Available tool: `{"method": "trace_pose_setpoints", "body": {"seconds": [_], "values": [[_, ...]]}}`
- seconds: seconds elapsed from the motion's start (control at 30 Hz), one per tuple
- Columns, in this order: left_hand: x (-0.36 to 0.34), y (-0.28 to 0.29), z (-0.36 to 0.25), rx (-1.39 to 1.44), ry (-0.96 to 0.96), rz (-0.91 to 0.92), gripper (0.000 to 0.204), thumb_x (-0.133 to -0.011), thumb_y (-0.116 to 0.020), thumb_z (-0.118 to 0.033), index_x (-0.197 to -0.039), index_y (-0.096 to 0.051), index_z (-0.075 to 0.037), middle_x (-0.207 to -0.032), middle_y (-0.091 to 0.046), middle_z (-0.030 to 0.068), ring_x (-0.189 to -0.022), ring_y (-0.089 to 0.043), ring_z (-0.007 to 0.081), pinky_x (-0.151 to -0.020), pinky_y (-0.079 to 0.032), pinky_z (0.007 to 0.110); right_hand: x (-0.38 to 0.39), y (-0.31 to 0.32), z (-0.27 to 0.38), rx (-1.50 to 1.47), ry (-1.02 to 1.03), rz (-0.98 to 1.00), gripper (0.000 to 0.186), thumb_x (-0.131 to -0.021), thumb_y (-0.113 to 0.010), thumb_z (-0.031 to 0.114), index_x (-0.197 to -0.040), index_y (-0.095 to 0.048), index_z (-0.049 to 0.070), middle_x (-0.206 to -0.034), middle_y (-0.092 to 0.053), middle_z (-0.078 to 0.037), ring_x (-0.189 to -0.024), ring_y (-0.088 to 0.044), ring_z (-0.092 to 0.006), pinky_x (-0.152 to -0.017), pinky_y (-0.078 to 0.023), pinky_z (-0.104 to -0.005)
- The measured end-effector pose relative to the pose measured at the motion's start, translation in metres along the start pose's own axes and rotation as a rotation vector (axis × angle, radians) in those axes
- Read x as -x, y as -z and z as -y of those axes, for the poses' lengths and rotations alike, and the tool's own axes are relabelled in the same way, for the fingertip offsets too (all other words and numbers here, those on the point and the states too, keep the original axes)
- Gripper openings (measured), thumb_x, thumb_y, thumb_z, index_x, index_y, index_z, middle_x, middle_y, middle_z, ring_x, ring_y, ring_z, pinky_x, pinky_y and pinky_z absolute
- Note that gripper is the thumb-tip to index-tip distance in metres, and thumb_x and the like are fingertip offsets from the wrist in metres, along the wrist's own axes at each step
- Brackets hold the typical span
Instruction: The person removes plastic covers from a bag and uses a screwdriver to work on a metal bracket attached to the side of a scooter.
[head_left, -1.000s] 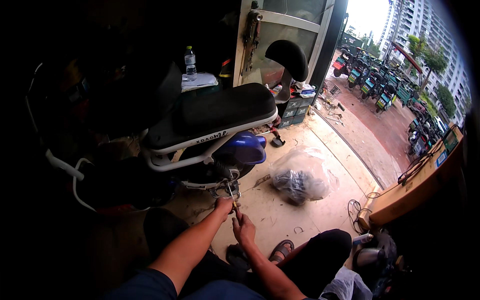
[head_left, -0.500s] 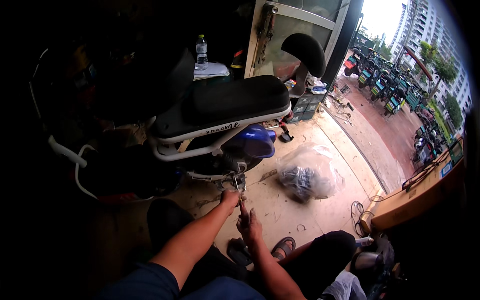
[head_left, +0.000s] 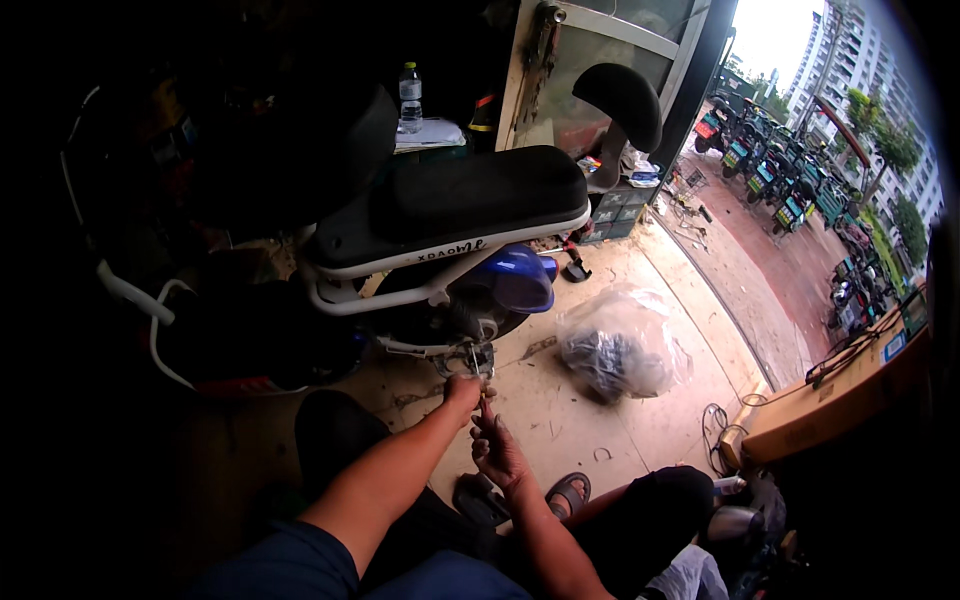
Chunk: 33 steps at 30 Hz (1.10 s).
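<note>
My left hand (head_left: 460, 392) is closed on a slender metal tool (head_left: 476, 362) at the metal bracket (head_left: 484, 362) low on a scooter's rear, under the blue rear fender (head_left: 520, 279); the exact grip is too small to see. Just below, my right hand (head_left: 500, 452) has its fingers parted and curved beside the tool's lower end, the index reaching up toward my left hand. The black scooter seat (head_left: 470, 190) with its white frame stretches above both hands.
A plastic bag (head_left: 625, 340) with dark contents lies on the tiled floor. An orange-brown cabinet (head_left: 810, 410) with cables stands right. A glass door (head_left: 620, 100), stacked dark boxes (head_left: 615, 215) and a water bottle (head_left: 409, 100) are behind. Parked vehicles (head_left: 760, 170) line the pavement outside.
The view has shifted, putting the scooter slightly higher and further right. My left hand stays at the bracket, while my right hand's fingers have loosened and spread from their earlier grip.
</note>
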<state>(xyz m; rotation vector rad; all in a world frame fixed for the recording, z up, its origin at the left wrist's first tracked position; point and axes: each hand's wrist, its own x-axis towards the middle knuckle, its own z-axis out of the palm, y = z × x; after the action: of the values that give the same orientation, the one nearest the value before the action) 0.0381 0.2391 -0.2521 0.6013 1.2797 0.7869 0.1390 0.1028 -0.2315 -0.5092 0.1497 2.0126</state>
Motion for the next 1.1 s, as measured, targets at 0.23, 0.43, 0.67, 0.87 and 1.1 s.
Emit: {"method": "trace_pose_setpoints", "body": {"seconds": [0.23,0.43,0.67,0.87,1.1], "values": [[0.0,0.0,-0.004,-0.055,0.014,0.035,0.023,-0.1,-0.055,-0.017,-0.107,-0.065,0.003,-0.092,-0.073,0.0149,-0.077,-0.073,0.0237,-0.065,-0.062,0.032,-0.011,0.001,0.003,0.926,0.206,-0.291,0.034,-0.096,-0.069,0.031,-0.118,-0.062,0.006,-0.081,-0.062,0.0,-0.065,-0.057,-0.0138,-0.058,-0.047,-0.0267],[0.006,-0.005,-0.006,-0.017,0.014,0.008,0.024,-0.1,-0.055,-0.017,-0.108,-0.065,0.003,-0.094,-0.073,0.0155,-0.076,-0.073,0.0235,-0.065,-0.061,0.033,-0.004,-0.001,0.006,0.289,0.057,-0.132,0.04,-0.097,-0.068,0.031,-0.124,-0.054,0.006,-0.085,-0.053,0.0,-0.059,-0.045,-0.0082,-0.051,-0.038,-0.0216],[-0.002,-0.004,-0.002,-0.067,0.032,0.092,0.026,-0.1,-0.054,-0.018,-0.111,-0.064,0.004,-0.094,-0.073,0.0159,-0.073,-0.072,0.0223,-0.062,-0.059,0.031,-0.014,0.008,0.0,1.027,0.421,-0.527,0.032,-0.096,-0.07,0.026,-0.117,-0.061,0.004,-0.073,-0.057,0.001,-0.057,-0.048,-0.0098,-0.053,-0.04,-0.0225],[-0.003,-0.005,0.0,-0.001,0.043,0.041,0.023,-0.099,-0.054,-0.015,-0.11,-0.064,0.003,-0.091,-0.072,0.0151,-0.074,-0.072,0.0233,-0.064,-0.06,0.032,-0.007,0.02,0.006,0.703,0.162,-0.302,0.036,-0.096,-0.069,0.027,-0.123,-0.059,0.004,-0.087,-0.061,-0.005,-0.059,-0.049,-0.0136,-0.056,-0.043,-0.0245],[-0.006,0.011,0.006,0.028,0.013,-0.01,0.022,-0.098,-0.054,-0.012,-0.111,-0.063,0.003,-0.088,-0.071,0.0145,-0.075,-0.072,0.0243,-0.065,-0.063,0.033,0.0,-0.019,-0.012,-0.212,0.121,-0.222,0.048,-0.105,-0.05,0.033,-0.151,-0.045,0.023,-0.103,-0.068,-0.006,-0.073,-0.059,-0.0173,-0.066,-0.05,-0.0266]]}}
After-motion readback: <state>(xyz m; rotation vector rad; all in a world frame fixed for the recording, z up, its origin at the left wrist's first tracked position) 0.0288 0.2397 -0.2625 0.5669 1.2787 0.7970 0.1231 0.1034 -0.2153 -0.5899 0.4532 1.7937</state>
